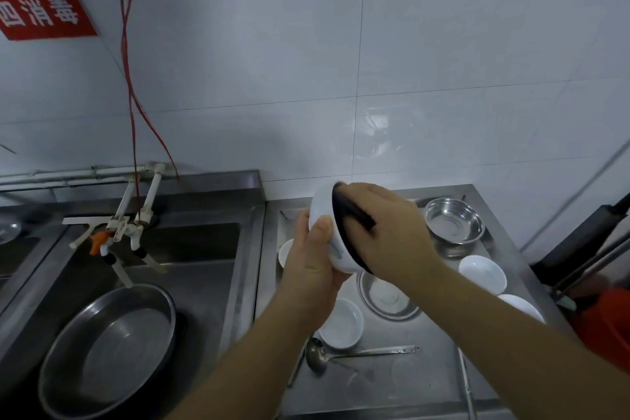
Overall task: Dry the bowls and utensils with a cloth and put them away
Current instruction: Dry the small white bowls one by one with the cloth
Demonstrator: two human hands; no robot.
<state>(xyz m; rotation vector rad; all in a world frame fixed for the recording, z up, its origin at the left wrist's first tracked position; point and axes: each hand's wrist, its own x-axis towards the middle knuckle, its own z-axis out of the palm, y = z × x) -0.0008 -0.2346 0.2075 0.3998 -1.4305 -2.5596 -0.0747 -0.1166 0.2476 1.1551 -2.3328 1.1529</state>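
My left hand [312, 259] grips a white bowl [324, 204] tilted on its side above the steel counter, thumb on its outer wall. My right hand [385, 225] presses a dark cloth [351, 215] into the bowl's mouth, fingers curled over the cloth. Below lie more white bowls: one near the front [342, 322], two at the right [482, 273] [521, 307], one partly hidden behind my left hand [284, 251]. A steel bowl [453, 223] stands at the back right; another [388, 298] sits under my right forearm. A steel ladle [358, 353] lies near the front.
A steel sink [204, 266] lies to the left with a large round steel basin [109, 348] in it and white taps [126, 232] above. Red cords [131, 85] hang down the tiled wall. An orange object [603, 324] and dark handles [586, 249] stand at the right edge.
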